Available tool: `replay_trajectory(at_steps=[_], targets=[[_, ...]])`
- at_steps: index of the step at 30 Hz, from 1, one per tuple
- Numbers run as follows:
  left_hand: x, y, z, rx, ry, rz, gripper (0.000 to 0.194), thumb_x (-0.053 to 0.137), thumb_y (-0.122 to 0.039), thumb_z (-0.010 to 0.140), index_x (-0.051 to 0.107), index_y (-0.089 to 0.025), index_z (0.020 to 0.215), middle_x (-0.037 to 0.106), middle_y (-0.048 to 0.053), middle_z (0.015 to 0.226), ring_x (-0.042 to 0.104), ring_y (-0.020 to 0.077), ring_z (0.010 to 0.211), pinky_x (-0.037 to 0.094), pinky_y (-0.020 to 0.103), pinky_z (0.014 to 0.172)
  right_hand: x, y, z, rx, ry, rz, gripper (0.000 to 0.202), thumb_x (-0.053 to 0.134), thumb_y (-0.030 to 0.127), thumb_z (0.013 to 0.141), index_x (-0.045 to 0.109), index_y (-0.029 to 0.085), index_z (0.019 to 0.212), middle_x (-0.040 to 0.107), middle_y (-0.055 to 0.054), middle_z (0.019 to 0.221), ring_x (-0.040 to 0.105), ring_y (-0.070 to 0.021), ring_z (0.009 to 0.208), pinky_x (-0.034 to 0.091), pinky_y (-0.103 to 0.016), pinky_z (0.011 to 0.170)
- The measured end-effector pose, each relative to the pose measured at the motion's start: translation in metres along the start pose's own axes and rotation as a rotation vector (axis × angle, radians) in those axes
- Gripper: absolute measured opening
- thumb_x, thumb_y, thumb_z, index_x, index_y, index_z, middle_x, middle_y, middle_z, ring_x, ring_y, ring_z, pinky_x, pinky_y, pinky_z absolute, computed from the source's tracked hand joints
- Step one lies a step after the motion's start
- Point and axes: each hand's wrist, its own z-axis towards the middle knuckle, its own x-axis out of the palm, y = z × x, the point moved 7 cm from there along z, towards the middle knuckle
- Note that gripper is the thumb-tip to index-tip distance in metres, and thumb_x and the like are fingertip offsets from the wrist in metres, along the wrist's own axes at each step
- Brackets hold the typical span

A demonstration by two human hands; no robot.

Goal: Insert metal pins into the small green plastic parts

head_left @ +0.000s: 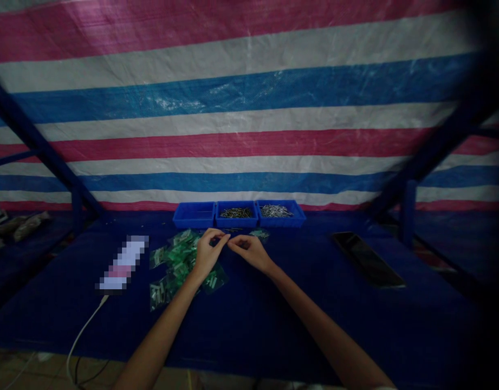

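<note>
My left hand (209, 250) and my right hand (251, 250) meet near the middle of the blue table, fingertips pinched close together. Whatever they may hold between them is too small and dark to make out. Beneath and left of my left hand lies a pile of small clear plastic bags (180, 257) with green and whitish pieces inside. Just beyond my right hand is another small clear bag (260, 234). A few thin dark pieces (233, 230) lie on the table behind my fingertips.
Three blue bins stand in a row at the back: the left bin (194, 215) shows no contents, the middle bin (236, 213) has dark screw-like parts, the right bin (280, 212) silvery ones. A phone (125, 264) with a cable (84, 327) lies left, a dark phone (367, 260) right.
</note>
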Motion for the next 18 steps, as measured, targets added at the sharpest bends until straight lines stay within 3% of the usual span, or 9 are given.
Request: replay_trajectory(at_steps=[4,8,13,18], targets=[[0.0,-0.007,-0.002,0.057,-0.002,0.058,0.014,0.058,-0.029,0.076,0.061,-0.017,0.069,0.057,0.002,0.073,0.055,0.0137,0.072,0.043,0.025,0.068,-0.012,0.0,0.003,0.06,-0.086,0.146,0.018,0.064,0.036,0.067,0.066,0.018,0.072,0.064,0.0,0.067,0.055,-0.0116,0.058,0.044,-0.024,0.055],[0.011,-0.005,-0.006,0.077,0.109,0.109,0.012,0.06,-0.03,0.074,0.063,-0.018,0.077,0.059,0.002,0.078,0.055,0.0144,0.072,0.044,0.027,0.069,-0.021,-0.007,0.004,0.144,-0.156,0.233,0.019,0.065,0.035,0.066,0.067,0.018,0.074,0.061,0.002,0.062,0.05,-0.0081,0.048,0.04,-0.021,0.046],[0.01,0.01,-0.007,0.057,0.062,0.174,0.033,0.063,-0.03,0.071,0.058,-0.021,0.102,0.06,0.003,0.088,0.057,0.0143,0.071,0.046,0.03,0.071,-0.042,-0.01,0.01,0.203,-0.236,0.225,0.021,0.067,0.035,0.063,0.067,0.016,0.072,0.061,-0.001,0.063,0.053,-0.0105,0.053,0.043,-0.021,0.046],[0.004,0.023,-0.003,0.059,-0.001,0.236,0.025,0.057,-0.023,0.074,0.057,-0.02,0.099,0.059,0.002,0.084,0.056,0.0132,0.069,0.046,0.029,0.071,-0.056,0.005,0.019,0.058,-0.218,0.218,0.037,0.061,0.034,0.07,0.059,0.023,0.106,0.063,-0.005,0.103,0.06,-0.0164,0.081,0.05,-0.025,0.059]])
